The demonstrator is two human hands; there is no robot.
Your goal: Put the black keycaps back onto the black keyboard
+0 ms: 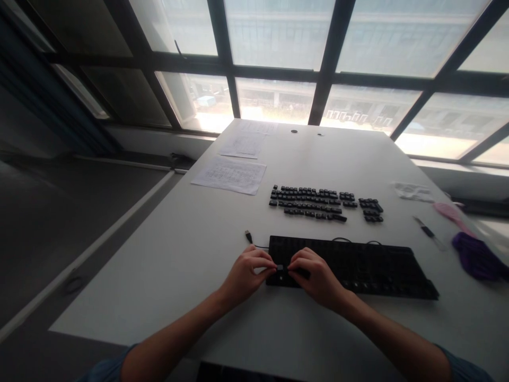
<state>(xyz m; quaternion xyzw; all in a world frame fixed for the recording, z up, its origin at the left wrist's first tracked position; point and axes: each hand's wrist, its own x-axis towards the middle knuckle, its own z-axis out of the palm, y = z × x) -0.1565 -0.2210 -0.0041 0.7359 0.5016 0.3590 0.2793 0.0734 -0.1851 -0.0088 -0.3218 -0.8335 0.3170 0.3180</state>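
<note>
A: Both forearms came in from the bottom edge, bare, w/ blue sleeves at the elbows. What were the hands on?

B: Left hand (247, 271) and right hand (314, 276) met at the near-left corner of the black keyboard base (358, 268). Fingertips of both were pinched shut on one small keycap (280, 268), held right over that corner, touching or just above it; couldn't tell which.

A: Rest of the caps?

B: Pulled keycaps (324, 204) lay in tidy rows on the white table (167, 265), just beyond the base, approx. in layout order. USB plug (248, 235) on its thin cable sat loose near the base's left end.

A: How'd that cap handle, in yr view?

B: Prob. v. light, hard plastic, smooth sides, so slippery and easy to flick away. Best held by two opposite side walls w/ fingertips, kept level. Stem underneath is likely the fragile bit.

A: Other stuff?

B: Printed sheets (230, 175) far left near the window. Right side: pink tool (451, 212), purple cloth (475, 257), small dark tool (427, 231).
</note>
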